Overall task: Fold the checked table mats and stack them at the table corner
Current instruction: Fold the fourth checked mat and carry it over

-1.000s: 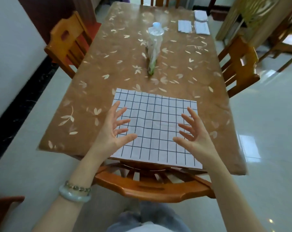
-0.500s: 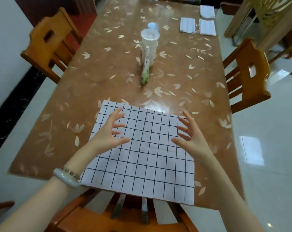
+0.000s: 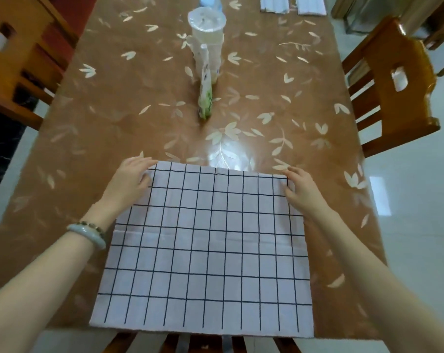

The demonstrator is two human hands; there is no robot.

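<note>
Left hand point(image 3: 131, 179) and right hand point(image 3: 301, 191) each pinch a far corner of one checked table mat point(image 3: 205, 250), flat at lower centre of the counter point(image 3: 114, 123); two folded cloths point(image 3: 274, 3), upper right, are cut off by the frame top.

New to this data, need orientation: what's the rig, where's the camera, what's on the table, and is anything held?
No robot: a person's bare hands, filmed by one wide-angle camera worn on the head, looking down. The left hand and right hand each pinch a far corner of the checked mat, which lies flat on the table. Beyond it stand a clear container and a green-white packet; folded cloths lie at the far edge. Chairs flank the table.
</note>
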